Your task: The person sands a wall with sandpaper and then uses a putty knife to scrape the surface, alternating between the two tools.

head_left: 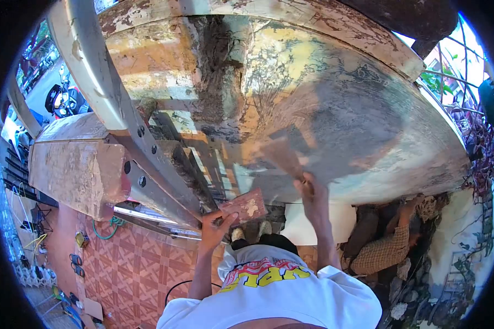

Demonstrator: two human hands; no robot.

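My right hand is closed round the handle of a wide putty knife, whose blade lies at the patchy grey and yellow wall. The blade is slightly blurred, so contact with the wall is hard to tell. Lower and to the left, my left hand grips a flat reddish rectangular plate by its left end. A pale smear of paste shows on the plate. Grey filler covers much of the wall's right part, and a rough dark vertical band runs down its left part.
A curved metal beam rises close on the left beside a peeling ledge. Another person in a checked shirt crouches low at right, near rubble. A white sheet lies below the wall. Red patterned tiles cover the floor.
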